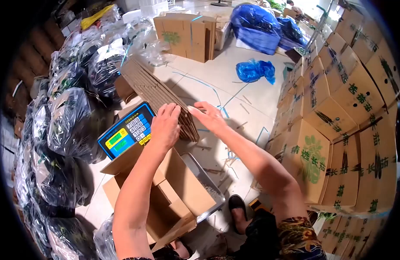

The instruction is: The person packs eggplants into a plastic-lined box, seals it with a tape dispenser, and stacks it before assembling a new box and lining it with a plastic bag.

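A leaning stack of flattened cardboard boxes [159, 89] stands in front of me, edges facing up. My left hand [166, 125] is at the near end of the stack, its fingers bent closely over the cardboard edges. My right hand [210, 117] is at the stack's right side, thumb and fingers apart, the thumb by the outer edge. Below my forearms an open cardboard box [189, 184] sits with its flaps spread, on a metal scale platform [211, 190]. The scale's blue display panel [127, 130] with a keypad is just left of my left hand.
Bulging clear plastic bags [74, 123] line the left side. Printed cartons [315, 160] are piled high on the right. Farther off are upright folded cardboard [182, 37], blue-wrapped goods [255, 26] and a crumpled blue bag [255, 70]. Blue strapping [200, 82] and scraps litter the tiled floor.
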Tool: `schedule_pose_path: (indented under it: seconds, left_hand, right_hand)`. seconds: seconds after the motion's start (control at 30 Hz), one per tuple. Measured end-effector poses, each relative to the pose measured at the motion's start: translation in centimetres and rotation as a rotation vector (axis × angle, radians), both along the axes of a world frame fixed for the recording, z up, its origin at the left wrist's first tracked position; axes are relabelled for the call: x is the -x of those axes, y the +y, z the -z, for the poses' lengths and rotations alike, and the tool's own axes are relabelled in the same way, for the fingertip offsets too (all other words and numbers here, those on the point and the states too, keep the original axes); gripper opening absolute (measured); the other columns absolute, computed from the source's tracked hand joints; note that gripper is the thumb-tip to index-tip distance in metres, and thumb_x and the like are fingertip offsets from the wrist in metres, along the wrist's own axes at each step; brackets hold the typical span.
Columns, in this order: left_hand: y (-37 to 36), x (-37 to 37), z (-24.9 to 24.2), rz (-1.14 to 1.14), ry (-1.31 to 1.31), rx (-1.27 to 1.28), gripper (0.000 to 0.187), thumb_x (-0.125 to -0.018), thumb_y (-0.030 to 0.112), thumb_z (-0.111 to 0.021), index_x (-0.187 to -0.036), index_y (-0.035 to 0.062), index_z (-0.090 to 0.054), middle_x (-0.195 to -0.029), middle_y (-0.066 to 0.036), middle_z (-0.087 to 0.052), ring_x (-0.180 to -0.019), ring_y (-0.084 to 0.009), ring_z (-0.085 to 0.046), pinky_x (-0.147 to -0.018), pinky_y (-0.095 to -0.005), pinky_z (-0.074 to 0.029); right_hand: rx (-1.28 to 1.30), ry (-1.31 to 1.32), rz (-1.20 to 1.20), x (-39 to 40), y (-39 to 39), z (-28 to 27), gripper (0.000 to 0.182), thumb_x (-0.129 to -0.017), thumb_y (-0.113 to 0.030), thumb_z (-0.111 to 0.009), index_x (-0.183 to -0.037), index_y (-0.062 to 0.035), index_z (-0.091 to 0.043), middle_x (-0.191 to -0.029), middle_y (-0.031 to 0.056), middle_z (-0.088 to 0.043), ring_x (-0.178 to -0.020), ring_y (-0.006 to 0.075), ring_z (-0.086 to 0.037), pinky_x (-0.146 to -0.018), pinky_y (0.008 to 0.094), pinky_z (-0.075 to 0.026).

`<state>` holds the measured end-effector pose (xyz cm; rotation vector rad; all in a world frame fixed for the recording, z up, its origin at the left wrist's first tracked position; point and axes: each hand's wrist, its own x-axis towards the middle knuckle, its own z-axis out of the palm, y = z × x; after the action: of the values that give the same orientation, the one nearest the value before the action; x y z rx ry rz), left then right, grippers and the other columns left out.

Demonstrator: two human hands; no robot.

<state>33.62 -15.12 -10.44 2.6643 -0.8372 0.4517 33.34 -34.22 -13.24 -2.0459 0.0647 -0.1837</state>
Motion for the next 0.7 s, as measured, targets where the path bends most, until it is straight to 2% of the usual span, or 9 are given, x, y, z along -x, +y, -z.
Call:
schedule_pose_path:
  seconds: [0.17,0.2,0.23,0.3,0.4,0.5,0.53,0.63,0.7]
  left_hand:
    - [0.1,-0.5,0.0,0.041,-0.099,0.061,0.044,-0.070,0.000,-0.062,-0.114,0.0030,-0.057,-0.120,-0.012,-0.056,-0.117,-0.0327,-0.051,-0.093,-0.0408,-0.049]
    - [0.1,-0.4,-0.1,0.030,-0.046,0.061,0.048,-0.070,0.000,-0.064,-0.117,0.0022,-0.056,-0.122,-0.013,-0.055,-0.119,-0.0335,-0.049,-0.098,-0.0404,-0.045]
    - [0.0,-0.3,-0.2,0.026,0.007,0.064,0.051,-0.070,-0.001,-0.065,-0.119,0.0015,-0.054,-0.125,-0.014,-0.053,-0.121,-0.0342,-0.048,-0.103,-0.0401,-0.041]
    - [-0.1,0.0,-0.3,0.003,0.019,0.064,0.051,-0.070,0.000,-0.066,-0.120,0.0013,-0.053,-0.126,-0.014,-0.052,-0.122,-0.0339,-0.047,-0.103,-0.0402,-0.041]
    - [-0.7,0.4,-0.6,-0.017,0.003,0.066,0.053,-0.070,0.001,-0.067,-0.120,0.0027,-0.053,-0.125,-0.012,-0.051,-0.122,-0.0333,-0.046,-0.101,-0.0394,-0.043]
    - [-1.1,0.5,-0.6,-0.045,0.017,0.089,0.052,-0.069,0.001,-0.069,-0.119,0.0038,-0.054,-0.124,-0.011,-0.052,-0.120,-0.0330,-0.047,-0.099,-0.0390,-0.045]
    - [-1.2,0.6,-0.8,-0.048,0.021,0.095,0.051,-0.069,0.001,-0.069,-0.118,0.0041,-0.054,-0.123,-0.010,-0.053,-0.119,-0.0329,-0.047,-0.096,-0.0393,-0.046]
    - [-1.3,0.5,-0.5,-0.067,0.014,0.114,0.050,-0.070,0.001,-0.069,-0.118,0.0040,-0.054,-0.122,-0.011,-0.054,-0.118,-0.0331,-0.048,-0.096,-0.0399,-0.047]
    - [-1.1,0.4,-0.4,-0.058,0.004,0.131,0.050,-0.071,0.000,-0.069,-0.118,0.0045,-0.054,-0.121,-0.011,-0.054,-0.117,-0.0335,-0.048,-0.096,-0.0401,-0.046]
  right_hand:
    - [-0.033,0.058,-0.164,-4.0,1.9,0.6,0.044,-0.087,-0.047,-0.063,-0.103,-0.0064,-0.070,-0.098,0.0163,-0.070,-0.093,0.0266,-0.068,-0.082,0.0371,-0.052]
    - [-0.085,0.020,-0.172,-4.0,1.8,0.8,0.041,-0.087,-0.044,-0.063,-0.097,-0.0054,-0.070,-0.089,0.0145,-0.071,-0.086,0.0251,-0.068,-0.079,0.0350,-0.052]
    - [-0.068,0.118,-0.205,-4.1,1.2,0.2,0.041,-0.087,-0.044,-0.063,-0.098,-0.0052,-0.070,-0.088,0.0136,-0.071,-0.085,0.0244,-0.067,-0.079,0.0345,-0.052]
    - [-0.029,0.314,-0.262,-4.4,-0.4,-1.0,0.040,-0.087,-0.042,-0.063,-0.099,-0.0048,-0.070,-0.085,0.0118,-0.070,-0.082,0.0230,-0.067,-0.078,0.0334,-0.052]
    - [0.197,0.166,-0.291,-3.1,-2.0,0.9,0.042,-0.089,-0.042,-0.063,-0.104,-0.0027,-0.068,-0.086,0.0104,-0.070,-0.082,0.0200,-0.065,-0.079,0.0321,-0.051]
    - [-0.124,0.068,-0.174,-1.8,0.0,-1.5,0.045,-0.090,-0.042,-0.062,-0.108,-0.0007,-0.065,-0.091,0.0104,-0.070,-0.087,0.0191,-0.064,-0.082,0.0309,-0.049]
    - [-0.241,0.048,-0.157,-2.8,0.5,-0.3,0.047,-0.090,-0.043,-0.061,-0.111,-0.0005,-0.064,-0.095,0.0121,-0.069,-0.090,0.0197,-0.063,-0.085,0.0296,-0.048]
    - [-0.152,0.010,-0.265,-4.2,1.0,1.0,0.049,-0.091,-0.045,-0.058,-0.109,0.0002,-0.064,-0.094,0.0128,-0.069,-0.090,0.0220,-0.063,-0.085,0.0307,-0.048]
    - [-0.142,0.103,-0.212,-4.6,0.8,0.8,0.047,-0.092,-0.046,-0.056,-0.104,-0.0016,-0.065,-0.089,0.0158,-0.069,-0.085,0.0278,-0.064,-0.080,0.0359,-0.049]
